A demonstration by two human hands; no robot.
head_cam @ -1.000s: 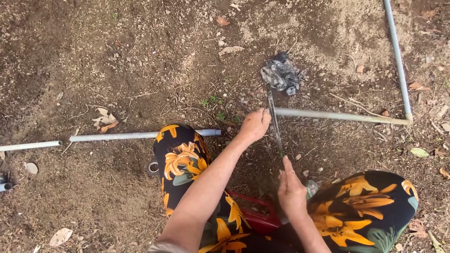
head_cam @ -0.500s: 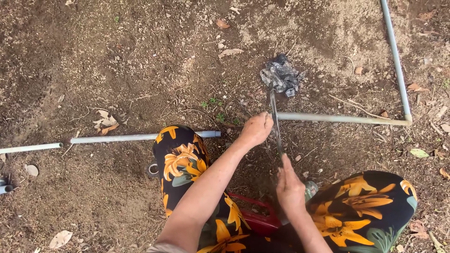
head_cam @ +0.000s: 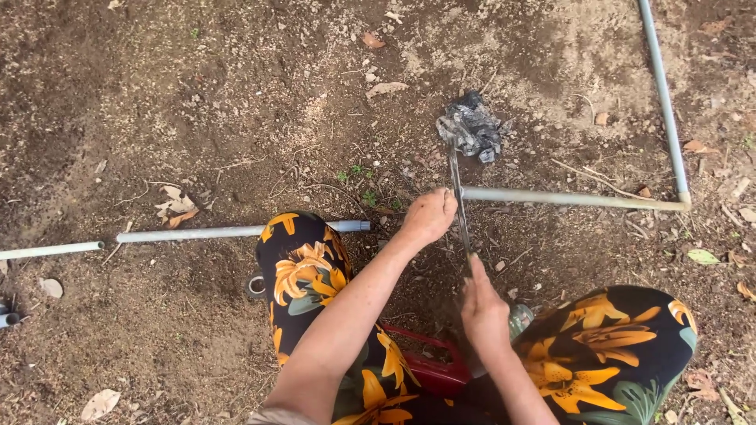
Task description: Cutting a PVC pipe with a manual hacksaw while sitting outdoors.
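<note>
My left hand [head_cam: 428,216] grips the cut end of a grey plastic pipe [head_cam: 575,199] that lies on the dirt and runs right to an elbow joint [head_cam: 684,201]. My right hand [head_cam: 482,305] holds the near end of a thin saw blade [head_cam: 457,201], which stands across the pipe just right of my left hand. A second grey pipe [head_cam: 205,233] lies to the left, its end by my left knee. My knees in black trousers with orange flowers [head_cam: 303,271] frame both hands.
A crumpled dark plastic scrap [head_cam: 471,127] lies just beyond the blade. Another pipe [head_cam: 660,86] runs up from the elbow joint. A red object [head_cam: 429,370] sits between my legs. A small pipe fitting [head_cam: 256,284] lies beside my left knee. Dry leaves scatter over bare soil.
The saw blade has shifted along its length across the pipe, and my right hand has moved slightly with it. My left hand stays on the pipe end.
</note>
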